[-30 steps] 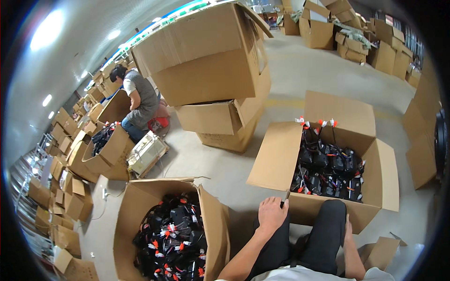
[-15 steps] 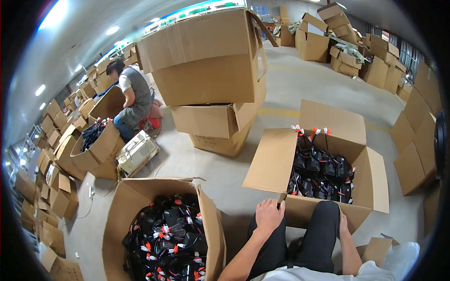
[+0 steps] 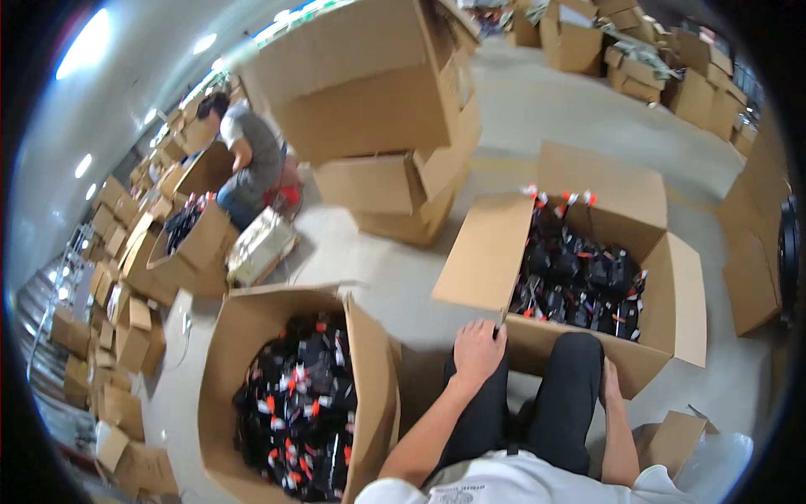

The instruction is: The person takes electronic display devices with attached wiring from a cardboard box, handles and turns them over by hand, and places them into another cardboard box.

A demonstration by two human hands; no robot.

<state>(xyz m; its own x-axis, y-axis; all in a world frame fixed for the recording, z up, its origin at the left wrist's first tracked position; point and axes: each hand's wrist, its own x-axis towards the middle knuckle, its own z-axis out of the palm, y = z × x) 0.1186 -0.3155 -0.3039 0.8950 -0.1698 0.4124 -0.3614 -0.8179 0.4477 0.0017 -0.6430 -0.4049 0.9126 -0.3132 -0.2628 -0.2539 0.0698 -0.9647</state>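
Observation:
My left hand (image 3: 480,351) lies over my left knee, fingers laid out flat, beside the near left corner of an open cardboard box (image 3: 588,328). My right hand (image 3: 611,382) rests flat along the outer side of my right leg, close below the same box; its fingertips are partly hidden. Neither hand shows anything held. Rows of black corded devices (image 3: 579,281) with white and red-orange connector ends fill that box. To my left, a larger open carton (image 3: 378,378) contains a loose heap of similar black devices (image 3: 294,403).
Stacked large cartons (image 3: 361,101) stand ahead. A co-worker (image 3: 256,155) sits at the far left beside a carton of black items (image 3: 197,244) and a pale boxy device (image 3: 262,246). More cartons (image 3: 638,71) are piled at the far right. Clear plastic (image 3: 718,462) lies near my right side.
The whole view has tilted and shifted, blurring the surroundings; the near boxes sit higher in the picture. Both hands keep their places on my legs.

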